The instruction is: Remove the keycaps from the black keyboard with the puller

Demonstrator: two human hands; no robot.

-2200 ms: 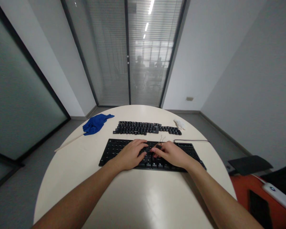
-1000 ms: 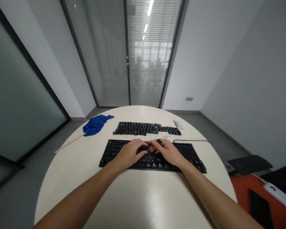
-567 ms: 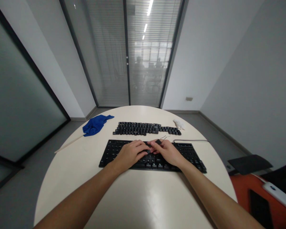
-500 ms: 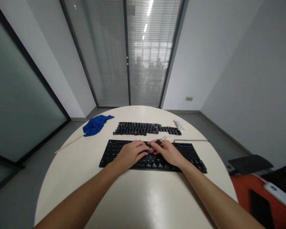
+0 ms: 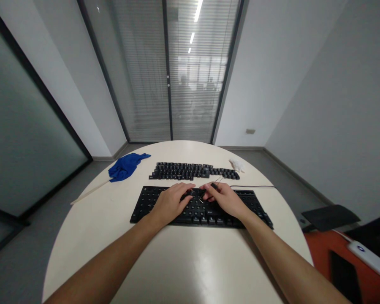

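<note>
A black keyboard point(image 5: 190, 221) lies on the round table, many of its keycaps off and small switch posts showing. My right hand point(image 5: 225, 199) is closed on a keycap puller point(image 5: 214, 186) with a black handle; its thin wire prongs point down at the middle of the board. My left hand point(image 5: 171, 203) rests on the keyboard's left half, thumb and fingers apart. I see nothing held there. Beyond the board, removed keycaps point(image 5: 180, 171) stand in rows, and a thin wire piece point(image 5: 220, 179) lies between.
A blue cloth point(image 5: 126, 166) with a pale stick point(image 5: 90, 193) lies at the table's left. A crumpled white tissue point(image 5: 237, 165) sits at the far right. The keyboard cable point(image 5: 253, 186) runs off rightward. An orange chair point(image 5: 323, 249) bearing a white power strip point(image 5: 370, 257) stands at right.
My hands have moved apart: the left slid slightly left and its thumb and fingers opened. The right hand shifted a little right, and the puller's wire prongs now show.
</note>
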